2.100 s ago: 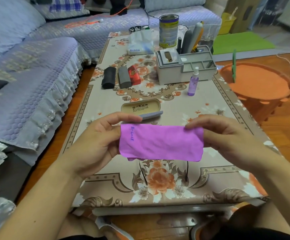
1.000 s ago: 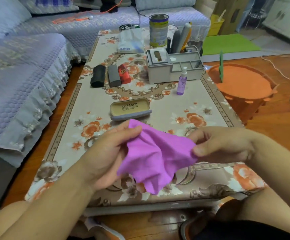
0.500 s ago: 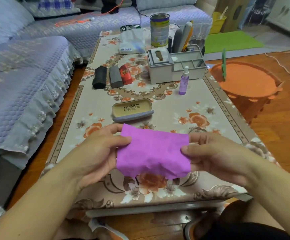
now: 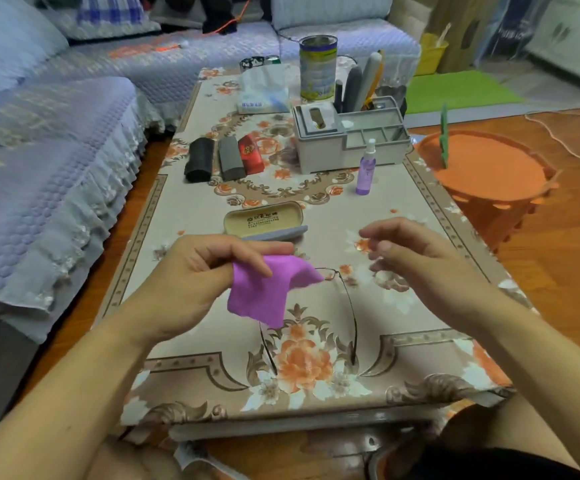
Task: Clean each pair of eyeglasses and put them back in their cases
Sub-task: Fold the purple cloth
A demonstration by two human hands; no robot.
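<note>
A person seated at a floral-covered table [image 4: 420, 216] pinches a purple cleaning cloth [image 4: 267, 292] in the left hand [image 4: 191, 282], thumb and fingers curled round its upper edge while the rest droops below the palm. The right hand [image 4: 416, 261] hovers just beside it, fingers loosely curled and holding nothing. A thin wire-framed pair of eyeglasses [image 4: 345, 296] lies under and between the two hands, its temples open and pointing back toward the wrists, one lens hidden under the cloth. Just beyond the left hand's fingertips sits the open case [image 4: 264, 221]; three closed cases [image 4: 226, 161] and a spray bottle [image 4: 366, 171] lie well beyond. The frame looks light, springy and easily bent, the lenses prone to smudging; it is best lifted by the bridge or a temple hinge, not the glass. Half a second earlier both hands stretched the cloth flat; now the right has let go and only the left keeps it.
</note>
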